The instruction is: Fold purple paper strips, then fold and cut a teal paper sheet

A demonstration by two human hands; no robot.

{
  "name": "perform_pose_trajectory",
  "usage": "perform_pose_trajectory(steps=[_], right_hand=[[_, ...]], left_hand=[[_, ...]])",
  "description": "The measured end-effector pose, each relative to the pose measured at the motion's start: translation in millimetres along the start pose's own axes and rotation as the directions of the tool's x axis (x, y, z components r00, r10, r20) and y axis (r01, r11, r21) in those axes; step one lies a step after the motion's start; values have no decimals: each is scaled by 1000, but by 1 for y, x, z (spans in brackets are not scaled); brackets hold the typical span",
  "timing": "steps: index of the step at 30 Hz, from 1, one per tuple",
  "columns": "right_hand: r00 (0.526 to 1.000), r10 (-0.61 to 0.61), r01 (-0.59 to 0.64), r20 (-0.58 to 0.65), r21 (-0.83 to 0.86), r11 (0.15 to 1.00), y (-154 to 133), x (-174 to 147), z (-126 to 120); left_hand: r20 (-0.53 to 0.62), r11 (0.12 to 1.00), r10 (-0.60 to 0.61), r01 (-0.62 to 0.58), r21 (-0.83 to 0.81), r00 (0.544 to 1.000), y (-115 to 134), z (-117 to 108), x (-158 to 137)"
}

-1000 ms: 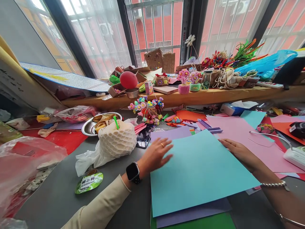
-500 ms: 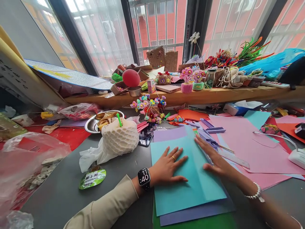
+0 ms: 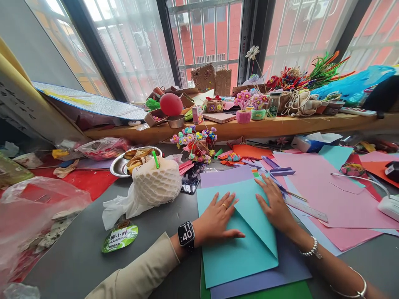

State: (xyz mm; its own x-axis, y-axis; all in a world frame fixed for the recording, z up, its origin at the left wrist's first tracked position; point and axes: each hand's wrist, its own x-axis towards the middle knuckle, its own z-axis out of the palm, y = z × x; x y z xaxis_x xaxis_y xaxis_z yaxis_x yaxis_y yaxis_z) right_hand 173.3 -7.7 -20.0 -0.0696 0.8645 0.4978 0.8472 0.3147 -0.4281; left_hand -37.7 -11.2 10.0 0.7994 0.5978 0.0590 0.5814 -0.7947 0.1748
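A turquoise sheet of paper (image 3: 232, 257) lies in front of me, its right side folded over into a slanting flap (image 3: 254, 224). My left hand (image 3: 216, 220) rests flat on the sheet with the fingers spread, a ring on one finger and a watch on the wrist. On the flap's right edge lies my right hand (image 3: 276, 205), fingers stretched out and apart. Beneath the turquoise paper are a purple sheet (image 3: 289, 263) and a green one (image 3: 301, 290). Just right of my right hand are a clear ruler (image 3: 307, 209) and purple paper strips (image 3: 282, 171).
Left of the paper stand a netted coconut (image 3: 157, 182) with a green straw and a phone (image 3: 190, 178). Behind them are a metal bowl (image 3: 116, 166) and yarn flowers (image 3: 195, 141). Pink sheets (image 3: 330, 191) cover the right side. A cluttered wooden ledge (image 3: 140, 133) runs along the window.
The turquoise sheet's right side has been folded over to the left, making a diagonal flap. My right hand has shifted slightly left and now presses on it. My left hand stays nearly in place.
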Motion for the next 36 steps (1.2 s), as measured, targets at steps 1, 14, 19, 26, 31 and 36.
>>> perform_pose_trajectory(steps=[1,14,19,26,31,36], right_hand=[[1000,4,-4,-11,-1,1000,2,-1,-1],[998,56,-53,-20,123,991,4,6,-16],[986,136,-117,-99,181,977,7,8,-17],[961,276,-223,-27,515,828,1,8,-20],[970,25,-175,243,619,766,5,9,-36],[881,-213,22,422,414,910,2,-1,-65]], left_hand=[[0,1000,-16,16,14,1000,-2,-1,0],[-14,993,-67,68,100,998,10,-10,2],[-17,997,57,-56,56,998,-5,-8,1],[-13,981,-193,193,-19,981,-8,1,4],[-30,944,-329,328,-19,944,-5,1,5],[-69,916,-400,400,-7,914,-9,3,6]])
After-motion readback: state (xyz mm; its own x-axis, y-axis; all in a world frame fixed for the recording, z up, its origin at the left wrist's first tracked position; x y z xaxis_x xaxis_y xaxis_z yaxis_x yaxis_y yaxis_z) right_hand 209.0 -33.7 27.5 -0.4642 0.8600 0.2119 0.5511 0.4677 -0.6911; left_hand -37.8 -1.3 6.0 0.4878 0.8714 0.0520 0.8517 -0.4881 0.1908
